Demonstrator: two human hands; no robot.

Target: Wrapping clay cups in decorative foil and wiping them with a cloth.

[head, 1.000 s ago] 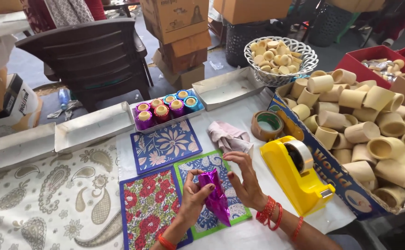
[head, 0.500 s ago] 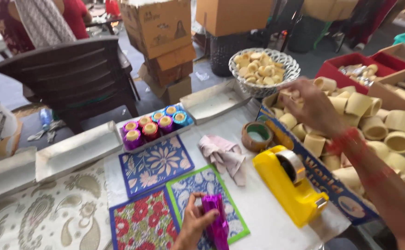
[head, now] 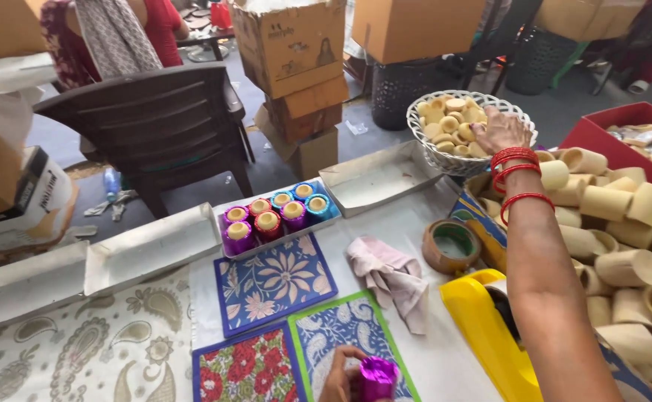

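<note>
At the near edge of the table the left hand (head: 338, 381) is closed around a small cylinder wrapped in shiny purple foil (head: 377, 377), holding it upright just over the green-bordered floral printed card (head: 344, 333); beside that card lies a red-flowered card with a blue border (head: 244, 368), and beyond them a blue card printed with white flowers (head: 274, 281). A crumpled pale pink cloth (head: 393, 279) rests to the right of the cards, near a bright yellow plastic tape dispenser (head: 490, 339) and a brown roll of packing tape (head: 451, 246); a heap of bare cream-coloured cardboard tubes (head: 624, 253) fills the right side. Further back, a shallow white tray (head: 225, 238) carries finished foil-wrapped cups in purple, red and blue (head: 274, 218). The right hand (head: 501, 130), red bangles on its wrist, reaches out into the white woven basket of small cream cups (head: 439, 152); its fingers dip among the cups, and I cannot tell whether they have closed on one. Behind the table stand a dark brown plastic chair (head: 154, 123) and stacked brown cardboard boxes (head: 296, 67).
</note>
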